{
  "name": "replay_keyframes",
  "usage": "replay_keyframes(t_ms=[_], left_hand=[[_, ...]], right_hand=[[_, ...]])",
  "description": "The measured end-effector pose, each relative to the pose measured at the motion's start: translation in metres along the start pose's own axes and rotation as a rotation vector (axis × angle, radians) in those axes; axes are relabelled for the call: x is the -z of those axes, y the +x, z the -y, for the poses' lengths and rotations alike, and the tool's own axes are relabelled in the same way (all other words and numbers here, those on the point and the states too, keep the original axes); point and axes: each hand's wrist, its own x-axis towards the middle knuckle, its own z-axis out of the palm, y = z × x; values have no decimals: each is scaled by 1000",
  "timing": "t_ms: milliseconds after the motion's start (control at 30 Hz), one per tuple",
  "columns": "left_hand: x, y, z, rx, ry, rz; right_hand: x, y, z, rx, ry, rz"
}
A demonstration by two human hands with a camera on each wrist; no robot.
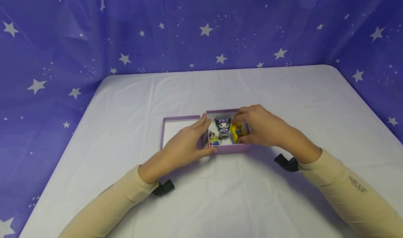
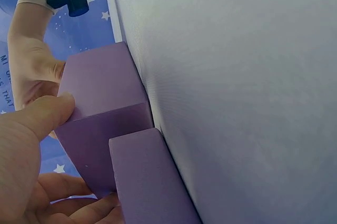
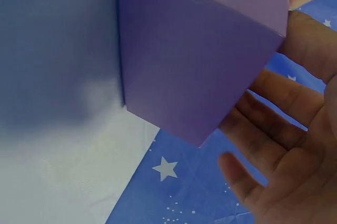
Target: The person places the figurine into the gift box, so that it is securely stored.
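Observation:
A shallow purple box (image 1: 230, 149) holds several small figurines. My left hand (image 1: 184, 145) grips the box by its left end, the thumb at the front corner and the fingers along the left wall. Over the right end, my right hand (image 1: 262, 127) pinches a yellow-haired figurine (image 1: 237, 132) between thumb and fingers, inside the box. Beside it is a black-and-purple figurine (image 1: 223, 126) with a white face. A small figurine with red, blue and yellow parts (image 1: 214, 139) lies in the front left corner. In both wrist views the box walls hide the figurines.
An open purple-rimmed lid or tray (image 1: 180, 118) with a white inside lies against the box's left side, partly under my left hand. White cloth (image 1: 201, 203) covers the table. A purple curtain with stars (image 1: 201, 28) hangs behind. Dark devices (image 1: 286, 162) are strapped at both wrists.

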Motion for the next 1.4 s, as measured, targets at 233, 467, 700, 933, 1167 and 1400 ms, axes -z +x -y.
replay_keyframes(t_ms=[233,467,700,933,1167,1400], left_hand=[[1,0,-1,14,4,-2],[-3,0,-2,19,-2,6],[-5,-1,-3,11,7,-5],[-4,0,-3,28,20,8],[4,-3,1,2,-26,2],[29,-9,5,176,-18,-61]], right_hand=[[-2,8,1,-38,-82,72],[-10,13,1,-64,-131,139],[-11,12,2,-63,-144,167],[-5,12,9,23,-92,15],[-4,19,38,91,142,-155],[-14,29,68,57,286,-167]])
